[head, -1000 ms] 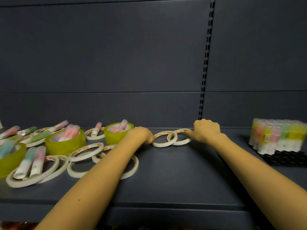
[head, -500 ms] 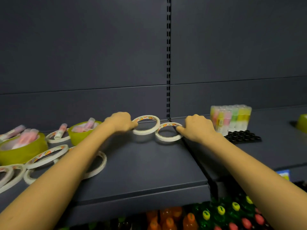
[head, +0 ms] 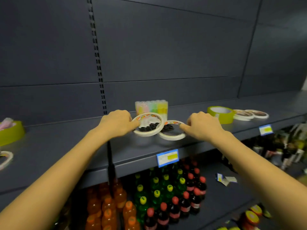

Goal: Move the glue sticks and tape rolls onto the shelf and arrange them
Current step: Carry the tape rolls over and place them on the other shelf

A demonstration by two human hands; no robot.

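Both thin tape rolls shifted right along shelf (head: 132, 151), now before glue stick pack (head: 152, 106). We pinch one each: left hand (head: 116, 123) on left roll (head: 146, 133), right hand (head: 202, 128) on right roll (head: 172, 138), fingers curled round rims; held flat, likely for laying beside green roll (head: 219, 114)

Dim even light, motion blur throughout, wide-angle bending at edges, faint shadows
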